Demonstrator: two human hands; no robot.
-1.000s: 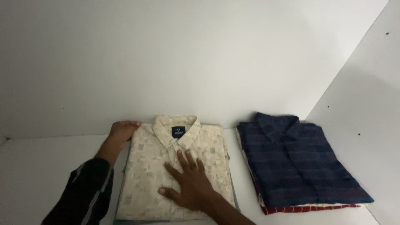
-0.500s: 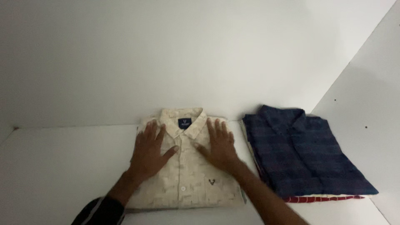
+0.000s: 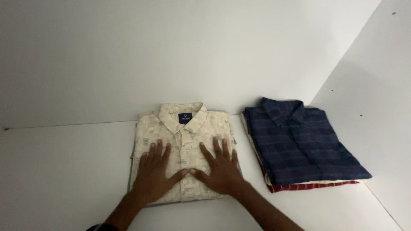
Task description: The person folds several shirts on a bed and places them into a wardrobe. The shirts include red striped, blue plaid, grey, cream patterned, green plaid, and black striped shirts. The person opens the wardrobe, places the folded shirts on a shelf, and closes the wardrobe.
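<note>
A folded cream patterned shirt (image 3: 188,128) with a dark collar label lies on a white shelf (image 3: 64,167), on top of another folded garment whose grey edge shows at the left. My left hand (image 3: 154,173) rests flat on its lower left part, fingers spread. My right hand (image 3: 218,169) lies flat on its lower right part, fingers spread, thumbs nearly touching. Neither hand holds anything.
To the right sits a stack of folded shirts, a dark blue striped shirt (image 3: 299,141) on top and a red striped one (image 3: 317,185) at the bottom. A white back wall (image 3: 171,55) and a white side panel (image 3: 372,107) with small holes enclose the shelf.
Both hands have slid down the cream shirt from near the collar toward its lower edge. One second ago my left hand was at the shirt's left shoulder.
</note>
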